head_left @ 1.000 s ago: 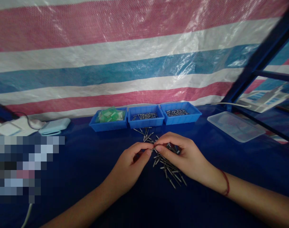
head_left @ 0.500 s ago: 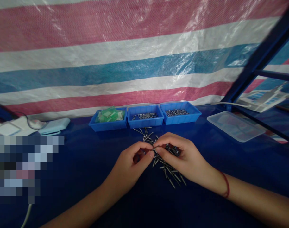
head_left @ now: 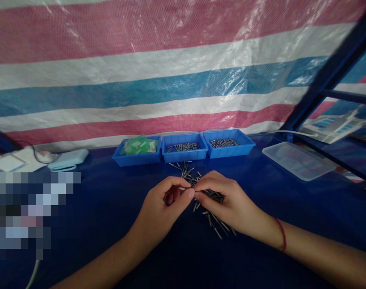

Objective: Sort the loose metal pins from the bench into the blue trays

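The left hand (head_left: 161, 208) and right hand (head_left: 231, 196) meet at the fingertips above the bench (head_left: 197, 261), thumb and forefinger of each pinched on a thin metal pin (head_left: 183, 188) (mostly hidden by the fingers). A loose pile (head_left: 213, 195) of similar pins lies on the bench, partly covered by the right hand. Behind it stand three blue bins in a row: the left bin (head_left: 137, 159) holds green packets (head_left: 140, 145); the middle bin (head_left: 185, 155) and right bin (head_left: 232, 150), small metal parts.
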The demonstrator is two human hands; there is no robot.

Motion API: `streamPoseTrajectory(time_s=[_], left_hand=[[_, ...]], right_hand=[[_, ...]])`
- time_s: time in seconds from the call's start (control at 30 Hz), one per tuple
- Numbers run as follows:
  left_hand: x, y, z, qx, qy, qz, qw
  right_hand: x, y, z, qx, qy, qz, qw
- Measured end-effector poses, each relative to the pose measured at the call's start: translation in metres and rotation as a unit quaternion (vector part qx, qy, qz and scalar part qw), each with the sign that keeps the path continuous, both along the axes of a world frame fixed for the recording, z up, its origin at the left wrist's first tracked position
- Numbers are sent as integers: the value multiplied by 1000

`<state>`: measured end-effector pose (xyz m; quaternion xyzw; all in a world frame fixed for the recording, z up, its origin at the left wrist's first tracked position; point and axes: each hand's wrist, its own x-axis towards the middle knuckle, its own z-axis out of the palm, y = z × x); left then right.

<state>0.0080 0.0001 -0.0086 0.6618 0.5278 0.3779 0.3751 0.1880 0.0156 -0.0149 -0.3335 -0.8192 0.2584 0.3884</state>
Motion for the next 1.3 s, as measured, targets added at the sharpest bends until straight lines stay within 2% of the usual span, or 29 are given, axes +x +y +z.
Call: streamPoseTrajectory(time_s=[0.13,0.2,0.27,0.37,0.47,0.53,0.67,0.77,0.9,1.07,1.2,1.3], left_hand=[[1,2,2,-42,-25,-15,999],[2,3,0,-53,-33,-13,998],[3,5,-3,-54,-19,-6,998],[-1,9,-6,-15,63,-20,998],[-9,15,-8,57,190,-48,979],[-13,19,-10,93,259,-69,959],[-13,20,-12,110,328,-94,933],[-13,20,-13,108,336,-99,930],[-15,20,-13,102,333,-84,934],[-13,18,-10,95,238,-44,966],[-4,10,-4,54,149,-52,986],[2,5,-2,20,108,-65,992]], right_hand=[[1,0,4,27,-19,-1,999],[7,9,7,60,-11,-57,996],[19,26,8,110,-5,-148,983],[45,57,8,182,-52,-294,937],[67,80,4,190,-114,-367,903],[71,84,1,185,-117,-381,898],[60,72,0,174,-113,-344,916],[46,57,1,158,-117,-299,934],[31,40,3,138,-116,-207,962],[16,24,2,95,-111,-105,984],[7,15,0,24,-30,-46,998],[3,11,1,-26,28,-13,999]])
